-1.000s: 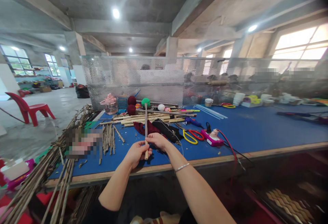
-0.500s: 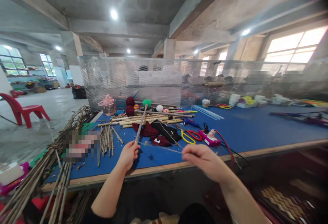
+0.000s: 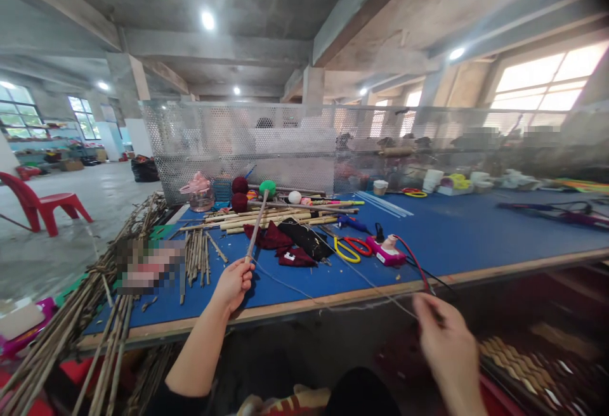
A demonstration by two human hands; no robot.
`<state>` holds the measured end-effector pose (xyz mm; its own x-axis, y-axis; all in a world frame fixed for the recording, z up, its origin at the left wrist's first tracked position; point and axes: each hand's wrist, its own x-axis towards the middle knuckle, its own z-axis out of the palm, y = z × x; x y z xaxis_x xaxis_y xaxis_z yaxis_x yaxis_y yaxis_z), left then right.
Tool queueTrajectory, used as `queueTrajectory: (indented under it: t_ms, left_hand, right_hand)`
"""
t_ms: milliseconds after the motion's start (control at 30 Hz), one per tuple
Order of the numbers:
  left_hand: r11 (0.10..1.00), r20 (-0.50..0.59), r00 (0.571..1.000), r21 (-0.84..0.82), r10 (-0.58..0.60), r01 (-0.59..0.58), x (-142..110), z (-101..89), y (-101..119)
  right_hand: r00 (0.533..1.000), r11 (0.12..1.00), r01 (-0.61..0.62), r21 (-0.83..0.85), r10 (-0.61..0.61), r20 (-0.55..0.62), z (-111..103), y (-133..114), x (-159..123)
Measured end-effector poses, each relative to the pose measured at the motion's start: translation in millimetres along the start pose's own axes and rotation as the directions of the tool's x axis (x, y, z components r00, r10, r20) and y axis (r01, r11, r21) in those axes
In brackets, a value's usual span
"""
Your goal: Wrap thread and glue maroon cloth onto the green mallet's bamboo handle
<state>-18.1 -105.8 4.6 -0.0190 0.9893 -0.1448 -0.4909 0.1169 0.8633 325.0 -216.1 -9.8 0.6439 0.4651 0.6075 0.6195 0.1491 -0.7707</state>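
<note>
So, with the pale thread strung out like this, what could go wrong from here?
The slack, pale thread passes close to the yellow looped handle on the blue-topped table, so it might snag there.

It also crosses the table's wooden front edge, where a rough spot could catch it.

The right hand is beside the red cable from the magenta power strip; a wide sweep might hook it.

Lighting: bright ceiling lamps (image 3: 208,20), glare at right-hand windows (image 3: 547,77) | Shadow: dim beneath table (image 3: 457,226) | Blur: right hand (image 3: 450,340) smeared | Distortion: wide-angle stretching toward edges; upper-right corner dark
</note>
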Motion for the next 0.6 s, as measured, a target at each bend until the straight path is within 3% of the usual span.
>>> queueTrajectory:
  t_ms: [100,200,400,533,600]
  left_hand:
    - [1.0,0.002,1.0,0.016,0.004,-0.004,0.2,0.2,-0.1]
    - [1.0,-0.002,1.0,0.015,-0.004,0.004,0.1,0.5,0.2]
    - [1.0,-0.002,1.0,0.0,-0.01,0.01,2.1,-1.9,-1.4]
    - [0.999,0.008,1.0,-0.04,-0.017,0.018,3.9,-4.6,-2.4]
    - [0.998,0.013,1.0,-0.051,-0.026,0.027,3.7,-4.8,-2.1]
  right_hand:
    - [0.989,0.992,0.105,-0.064,-0.098,0.114,20.5,-3.6,-36.9]
    - [0.947,0.981,0.167,0.094,-0.186,0.262,46.3,-28.5,-70.6]
    - [0.735,0.927,0.199,0.317,-0.355,0.578,88.9,-78.0,-94.9]
    - [0.579,0.884,0.2,0.422,-0.454,0.678,95.3,-91.9,-90.5]
    - [0.547,0.875,0.203,0.439,-0.473,0.69,93.5,-94.5,-89.7]
